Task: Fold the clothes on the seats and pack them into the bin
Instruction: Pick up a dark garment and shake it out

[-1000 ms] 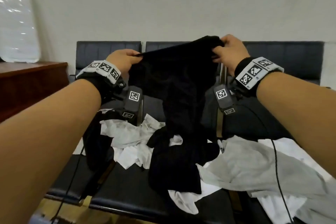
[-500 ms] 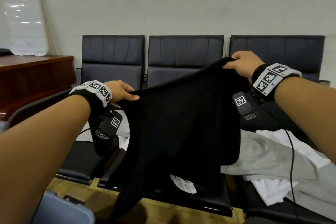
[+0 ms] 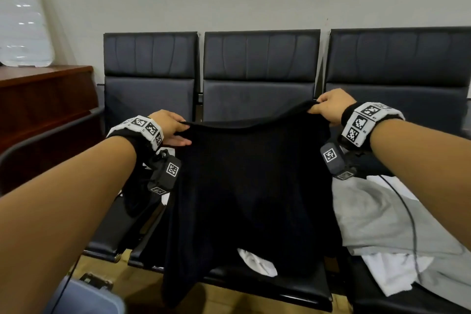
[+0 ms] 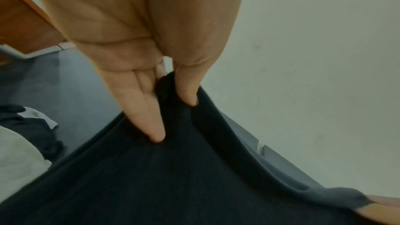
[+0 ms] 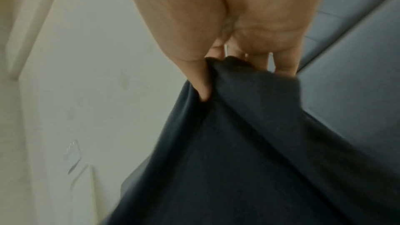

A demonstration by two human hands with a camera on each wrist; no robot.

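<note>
A black garment (image 3: 249,186) hangs spread in front of the middle seat (image 3: 260,99), stretched between my two hands. My left hand (image 3: 175,130) pinches its top left corner between thumb and fingers (image 4: 151,126), with the black cloth (image 4: 173,177) running down from them. My right hand (image 3: 323,107) grips the top right corner, slightly higher, thumb pressed into the fabric (image 5: 259,143). The lower hem drops past the seat's front edge. A grey bin (image 3: 84,298) shows at the bottom left corner.
A grey garment (image 3: 377,216) and white clothes (image 3: 392,270) lie on the right seat; a white piece (image 3: 257,262) peeks from under the black one. A wooden cabinet (image 3: 43,99) stands left of the seat row. A cable (image 3: 413,224) trails over the grey garment.
The black garment was bunched and lifted high; both hands have moved apart and lower, spreading it flat and wide. The view has drawn back from the seats.
</note>
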